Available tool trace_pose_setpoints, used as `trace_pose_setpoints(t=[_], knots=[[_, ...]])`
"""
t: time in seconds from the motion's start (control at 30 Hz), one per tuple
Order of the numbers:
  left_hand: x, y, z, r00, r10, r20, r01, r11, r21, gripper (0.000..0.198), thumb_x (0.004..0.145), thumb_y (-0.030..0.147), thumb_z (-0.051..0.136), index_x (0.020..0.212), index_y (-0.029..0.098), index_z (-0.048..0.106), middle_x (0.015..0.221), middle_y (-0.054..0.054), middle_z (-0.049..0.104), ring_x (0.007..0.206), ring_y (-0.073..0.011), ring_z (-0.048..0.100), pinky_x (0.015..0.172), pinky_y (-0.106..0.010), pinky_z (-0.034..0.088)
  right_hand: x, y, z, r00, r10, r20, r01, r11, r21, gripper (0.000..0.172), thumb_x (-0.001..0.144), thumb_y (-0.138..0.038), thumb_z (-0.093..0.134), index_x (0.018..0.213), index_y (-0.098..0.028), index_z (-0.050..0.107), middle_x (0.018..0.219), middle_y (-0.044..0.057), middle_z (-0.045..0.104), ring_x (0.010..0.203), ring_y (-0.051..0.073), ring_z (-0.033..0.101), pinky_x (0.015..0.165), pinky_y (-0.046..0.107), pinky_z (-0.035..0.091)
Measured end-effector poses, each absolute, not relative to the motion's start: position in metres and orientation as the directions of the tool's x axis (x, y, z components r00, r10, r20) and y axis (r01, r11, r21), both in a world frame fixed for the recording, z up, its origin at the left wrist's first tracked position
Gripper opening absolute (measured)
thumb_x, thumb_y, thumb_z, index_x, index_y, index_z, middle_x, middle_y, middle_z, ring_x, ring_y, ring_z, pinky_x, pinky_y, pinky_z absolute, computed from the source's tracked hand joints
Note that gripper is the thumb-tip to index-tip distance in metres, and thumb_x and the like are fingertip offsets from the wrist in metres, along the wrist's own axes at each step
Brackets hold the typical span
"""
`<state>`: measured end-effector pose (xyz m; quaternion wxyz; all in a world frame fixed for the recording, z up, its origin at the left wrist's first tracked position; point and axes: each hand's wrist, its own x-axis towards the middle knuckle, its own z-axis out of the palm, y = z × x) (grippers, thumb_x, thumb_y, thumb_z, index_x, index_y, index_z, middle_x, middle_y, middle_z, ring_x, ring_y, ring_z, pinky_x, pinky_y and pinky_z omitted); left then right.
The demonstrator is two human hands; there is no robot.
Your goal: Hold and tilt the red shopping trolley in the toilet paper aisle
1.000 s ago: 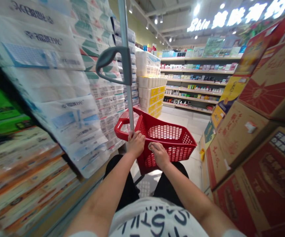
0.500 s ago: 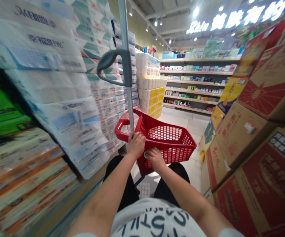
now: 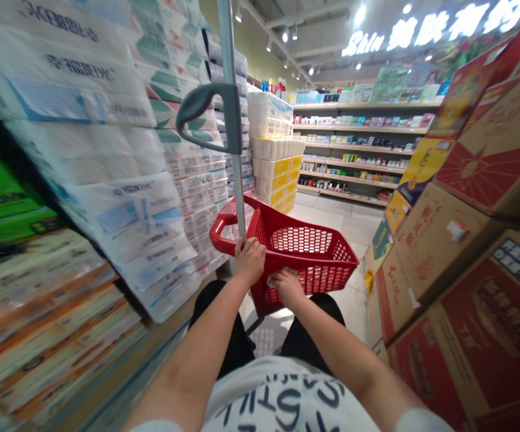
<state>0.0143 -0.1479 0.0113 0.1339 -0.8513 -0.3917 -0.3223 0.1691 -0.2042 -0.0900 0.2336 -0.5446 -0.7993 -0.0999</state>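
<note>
A red plastic shopping basket [image 3: 327,274] with perforated sides stands before my knees. At its near left corner, by the foot of the metal pole, my left hand [image 3: 250,260] is closed over the basket's rim. My right hand [image 3: 287,285] presses a crumpled, light-coloured cloth [image 3: 294,273] against the basket's near side wall; most of the cloth is hidden under the fingers. From the basket rises a tall pole [image 3: 240,195] with a grey looped handle [image 3: 231,117] higher up. The inside of the basket shows only in part.
Stacked packs of tissue paper [image 3: 125,150] rise close on the left. Cardboard cartons [image 3: 439,231] are piled on the right. Ahead, a light tiled floor [image 3: 320,210] leads to shelves [image 3: 363,129] of small boxed goods.
My right hand has slid the cloth slightly to the right along the basket's side. My left hand keeps its hold on the rim, and the basket stays in place.
</note>
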Motion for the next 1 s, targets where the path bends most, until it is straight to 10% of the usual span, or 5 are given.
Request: trace_pose_setpoints(t=[1.0], knots=[[-0.005,-0.127,0.014,0.386,0.664,0.640,0.831,-0.552,0.072,0.033,0.092,0.019,0.030,0.098,0.020,0.062,0.111,-0.012,0.063,0.124,-0.0258,0.042,0.115,-0.055,0.005,0.165,-0.197,-0.061,-0.163,0.850,0.501,0.932,0.300,-0.204,0.031,0.089,-0.012,0.050,0.115,-0.018,0.065,0.121,0.008,0.062,0.113,0.021,0.048,0.099,0.032,0.038]])
